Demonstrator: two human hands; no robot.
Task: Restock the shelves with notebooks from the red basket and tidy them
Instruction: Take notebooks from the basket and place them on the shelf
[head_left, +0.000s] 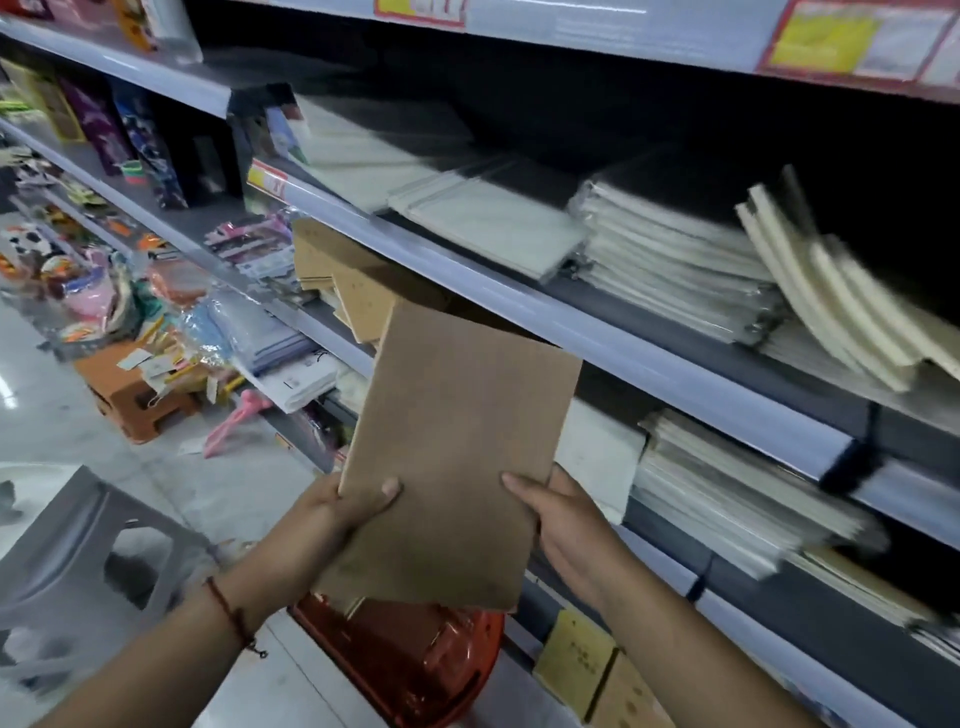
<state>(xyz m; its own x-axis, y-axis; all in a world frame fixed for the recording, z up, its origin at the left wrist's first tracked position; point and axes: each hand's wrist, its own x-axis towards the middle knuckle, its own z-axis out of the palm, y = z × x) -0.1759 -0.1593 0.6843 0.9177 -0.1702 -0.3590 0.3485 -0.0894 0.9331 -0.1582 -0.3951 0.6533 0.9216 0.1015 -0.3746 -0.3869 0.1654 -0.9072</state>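
2 hands on 1 brown kraft notebook (457, 447), held upright in front of the shelving, cover facing the camera. Left hand (348, 506) grips the lower left edge, thumb on the cover, fingers hidden behind. Right hand (558, 525) grips the lower right edge, thumb lying on the cover, rest of the fingers behind. Whether it is 1 notebook or a thin stack I cannot tell; only 1 cover shows. 1 red string bracelet (228, 613) on the left wrist.

1 red basket (415, 660) directly below the hands, on the floor, partly hidden by the notebook.

Above and right of the hands: shelf (597, 332) with 2 flat white packs (467, 218) lying side by side, 1 tall stack of wrapped white notebooks (670, 260) further right, then 1 leaning fan of cream-edged books (841, 312), about 4 spines, blurred.

Just behind the top of the held notebook: more kraft notebooks (337, 275) on the lower shelf, at least 3 corners visible. Right of the right hand, same lower level: 1 white stack (727, 499). Below the right forearm: 2 yellowish kraft covers (576, 660) standing on the bottom level.

Left of the left hand: 1 grey plastic stool (78, 556) close by, 1 orange stool (130, 395) further off, piled with mixed small goods.
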